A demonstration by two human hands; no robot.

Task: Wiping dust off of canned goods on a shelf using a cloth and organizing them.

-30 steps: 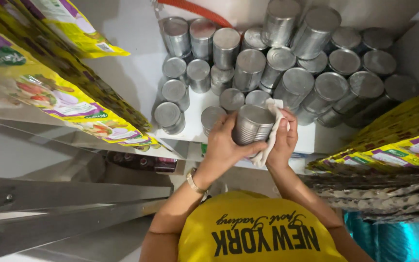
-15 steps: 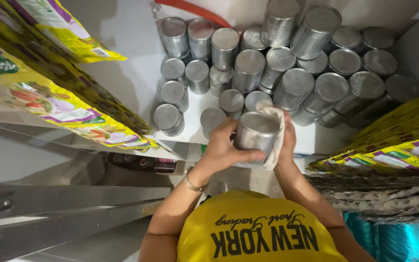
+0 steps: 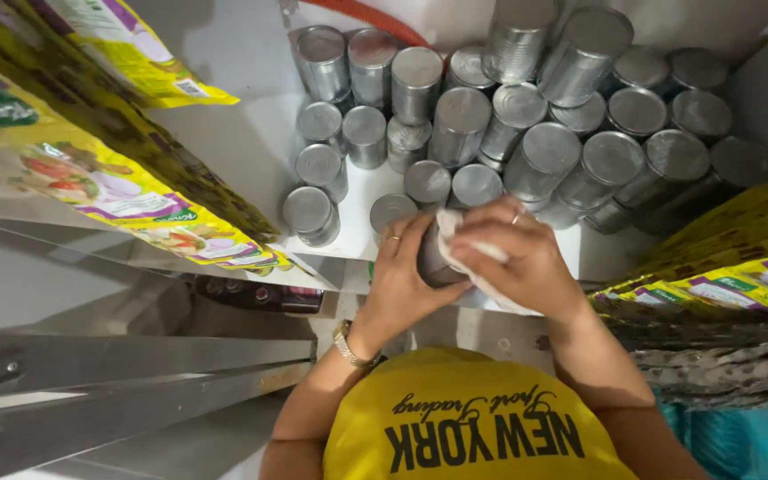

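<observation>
At the shelf's (image 3: 251, 133) front edge, the left hand (image 3: 406, 284) grips a can (image 3: 436, 262) while the right hand (image 3: 513, 258) presses a cloth (image 3: 473, 267) over it

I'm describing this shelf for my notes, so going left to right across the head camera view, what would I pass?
Yellow food packets → left hand gripping a metal can → right hand pressing a white cloth on that can → yellow packets at the right edge. Unlabelled silver cans fill the shelf behind.
</observation>
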